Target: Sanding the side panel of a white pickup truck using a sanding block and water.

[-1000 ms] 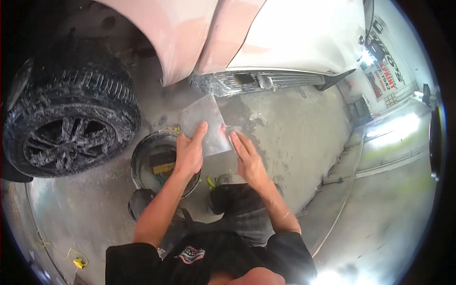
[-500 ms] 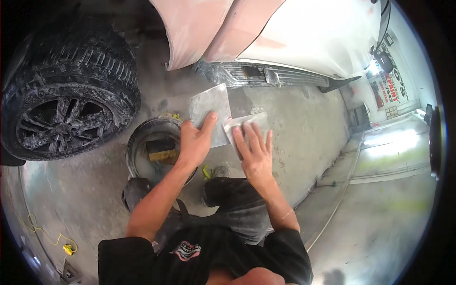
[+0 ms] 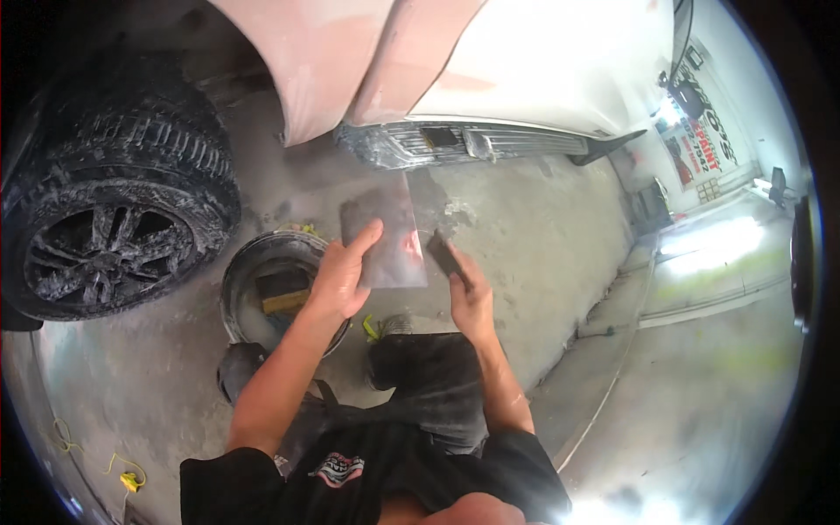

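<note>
**Both hands busy over the shop floor: grey sheet in left, dark block in right**

Left hand is clamped on the lower left edge of a flat grey rectangular sheet, thumb on top of its face, fingers under. Sheet is held up off the floor, tilted, with a faint reddish glare near its lower right corner. It sits just above frame centre, at 12 o'clock from the person's knees.

Right hand is at 3 o'clock from the sheet, just beside its right edge. Fingers are closed round a small dark block that sticks out toward 11 o'clock. Can't tell if block and sheet touch.

Surroundings:
- Round black bucket at 9 o'clock from the left hand, on the concrete floor, with a tan-and-dark block inside.
- Dusty black wheel with spoked rim at 9 o'clock, well apart from the hands.
- Car body panel at 12 o'clock, pinkish to the left, white to the right; grey lower trim below it.
- Yellow cord on the floor at 8 o'clock.
- Person crouches, dark trousers, black shirt.
</note>
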Available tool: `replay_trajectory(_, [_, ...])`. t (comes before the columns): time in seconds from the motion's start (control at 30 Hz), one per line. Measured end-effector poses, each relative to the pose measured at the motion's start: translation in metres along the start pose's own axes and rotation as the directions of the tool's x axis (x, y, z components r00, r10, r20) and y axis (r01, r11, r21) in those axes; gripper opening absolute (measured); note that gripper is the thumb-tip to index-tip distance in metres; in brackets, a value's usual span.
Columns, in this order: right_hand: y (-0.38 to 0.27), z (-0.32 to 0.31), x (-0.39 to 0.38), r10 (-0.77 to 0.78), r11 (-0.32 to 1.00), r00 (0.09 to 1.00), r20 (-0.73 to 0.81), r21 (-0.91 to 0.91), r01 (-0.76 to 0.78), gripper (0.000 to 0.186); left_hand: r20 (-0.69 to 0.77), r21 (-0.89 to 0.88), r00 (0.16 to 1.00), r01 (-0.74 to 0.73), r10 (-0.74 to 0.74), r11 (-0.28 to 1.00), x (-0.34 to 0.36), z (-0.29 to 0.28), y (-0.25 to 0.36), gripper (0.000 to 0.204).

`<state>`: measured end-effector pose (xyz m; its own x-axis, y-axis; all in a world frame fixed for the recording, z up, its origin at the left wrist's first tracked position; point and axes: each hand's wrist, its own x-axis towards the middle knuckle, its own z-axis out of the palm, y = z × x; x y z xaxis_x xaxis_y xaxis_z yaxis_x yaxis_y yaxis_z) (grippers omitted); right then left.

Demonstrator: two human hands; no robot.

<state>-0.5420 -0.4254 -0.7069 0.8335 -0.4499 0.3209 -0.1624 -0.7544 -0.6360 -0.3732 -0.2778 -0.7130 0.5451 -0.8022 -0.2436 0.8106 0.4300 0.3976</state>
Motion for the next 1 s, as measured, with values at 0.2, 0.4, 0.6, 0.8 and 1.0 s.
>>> replay_trajectory(0.2, [-0.016, -0.025, 0.001, -0.007, 0.842, 0.996, -0.085, 0.537, 0.052, 0.042, -0.033, 0.305, 0.976, -0.193, 0.213, 0.932, 0.003, -0.004, -0.003, 0.038])
replay_trajectory(0.4, [-0.051, -0.031, 0.029, -0.378, 0.653, 0.919, 0.109, -0.673, 0.348, 0.056, 0.088, 0.632, 0.928, -0.332, 0.362, 0.700, -0.005, -0.001, -0.007, 0.031])
replay_trajectory(0.6, [-0.050, -0.006, -0.013, -0.331, 0.739, 0.855, 0.400, -0.453, 0.499, 0.056, 0.043, 0.751, 0.890, -0.329, 0.455, 0.573, -0.003, -0.006, -0.008, 0.033])
replay_trajectory(0.8, [-0.045, -0.026, -0.004, -0.295, 0.947, 0.953, 0.063, -0.110, 0.301, 0.067, -0.046, 0.267, 0.913, -0.380, 0.405, 0.886, -0.002, 0.004, 0.010, 0.031])
replay_trajectory(1.0, [-0.056, 0.011, 0.011, -0.191, 0.974, 0.981, 0.028, -0.116, 0.193, 0.072, -0.066, 0.193, 0.921, -0.366, 0.384, 0.910, -0.006, 0.007, -0.006, 0.028])
